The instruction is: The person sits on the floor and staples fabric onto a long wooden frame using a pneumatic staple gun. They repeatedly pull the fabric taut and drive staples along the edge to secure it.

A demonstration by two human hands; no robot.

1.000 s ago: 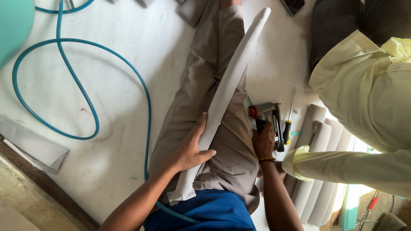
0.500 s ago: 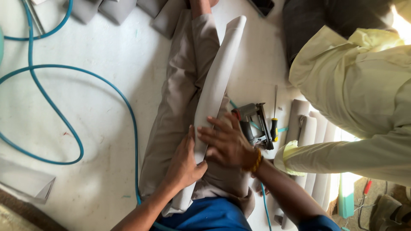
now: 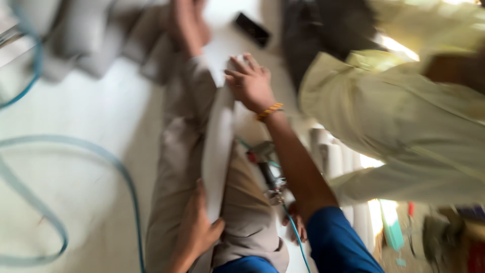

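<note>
- Nearest to the wearer, the left hand [image 3: 194, 230] clamps the near end of a long pale strip [image 3: 218, 146], thumb curled over its right edge and fingers wrapped on the left side; the grip looks firm, though the picture is blurred.
- The strip lies along the wearer's outstretched leg in khaki trousers [image 3: 177, 167], its long axis running straight away from the body, near end at the lap and far end up by the shin.
- Just right of the thigh, a power tool [image 3: 268, 169] rests on the floor with a thin teal cord trailing toward the body; neither hand touches it.
- The right arm reaches well forward over that tool, blue sleeve near, yellow band at the wrist.
- At the far end, the right hand [image 3: 250, 83] sits on the strip's tip, fingers spread and bent over it, pressing or gripping; which, I cannot tell.
- So both hands hold the strip, one at each end, along its length.
- To the left is white floor with a looping blue hose [image 3: 118, 167]; room there is open.
- To the right, a co-worker in a pale yellow shirt [image 3: 404, 116] crowds close, with pale rolled pieces [image 3: 331, 151] beneath.
- Farthest, a dark phone-like slab [image 3: 252, 29] lies on the floor.
</note>
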